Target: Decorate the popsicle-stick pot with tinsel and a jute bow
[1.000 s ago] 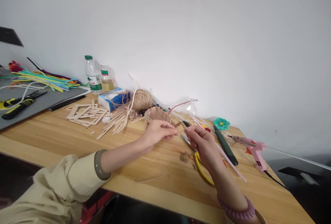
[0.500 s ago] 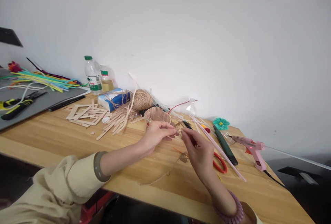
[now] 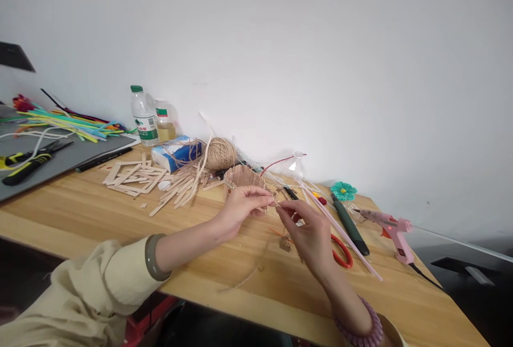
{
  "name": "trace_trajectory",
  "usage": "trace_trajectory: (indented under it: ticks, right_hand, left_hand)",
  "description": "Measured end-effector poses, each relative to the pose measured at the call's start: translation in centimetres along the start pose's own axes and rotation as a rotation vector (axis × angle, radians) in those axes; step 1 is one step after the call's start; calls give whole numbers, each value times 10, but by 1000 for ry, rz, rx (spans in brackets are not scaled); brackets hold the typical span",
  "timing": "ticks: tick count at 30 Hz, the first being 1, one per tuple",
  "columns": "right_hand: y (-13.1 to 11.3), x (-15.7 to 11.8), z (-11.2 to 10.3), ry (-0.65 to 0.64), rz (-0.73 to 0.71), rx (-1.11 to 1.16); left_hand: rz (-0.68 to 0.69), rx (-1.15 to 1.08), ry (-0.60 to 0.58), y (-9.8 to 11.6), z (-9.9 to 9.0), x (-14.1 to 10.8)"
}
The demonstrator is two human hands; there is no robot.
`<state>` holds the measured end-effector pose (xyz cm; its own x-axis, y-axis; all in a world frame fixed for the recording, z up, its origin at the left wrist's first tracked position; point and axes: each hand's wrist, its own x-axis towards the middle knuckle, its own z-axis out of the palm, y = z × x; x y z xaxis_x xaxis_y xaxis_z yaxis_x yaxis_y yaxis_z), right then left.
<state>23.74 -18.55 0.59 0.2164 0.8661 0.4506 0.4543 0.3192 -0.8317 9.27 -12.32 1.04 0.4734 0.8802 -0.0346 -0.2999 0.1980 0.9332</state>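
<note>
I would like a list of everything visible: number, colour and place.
Wall: one, white, behind
Table: one, wooden, foreground
Mat: one, grey, far left
Coloured stems: many, mixed, on mat
Pliers: one, black-yellow, on mat
Pen: one, black, mat's edge
Bottles: two, clear, by wall
Packet: one, blue-white, before bottles
Twine ball: one, beige, beside packet
Wooden sticks: many, pale, before packet
Container: one, brown, centre
Flower: one, turquoise, right rear
Tool: one, dark green, before flower
Straight stems: several, pink, beside tool
Glue gun: one, pink, right
Scissor handle: one, red, centre-right
Scraps: several, mixed, scattered
Held piece: one, pale, centre
Left hand: one, centre
Right hand: one, centre
</note>
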Motion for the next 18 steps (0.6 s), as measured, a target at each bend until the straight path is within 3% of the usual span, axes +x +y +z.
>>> trace_trajectory:
  ticks: [6, 11, 14, 18]
  right_hand:
    - [0, 6, -2, -93, 280, 283]
    - [4, 11, -2, -122, 432, 523]
    - [7, 11, 2, -116, 459, 610]
    - [8, 5, 8, -74, 394, 639]
  left_hand:
    - [-16, -43, 8, -2, 1, 0]
    - [9, -12, -7, -5, 2, 0]
    - [21, -4, -4, -7, 2, 0]
    - [28, 2, -15, -8, 2, 0]
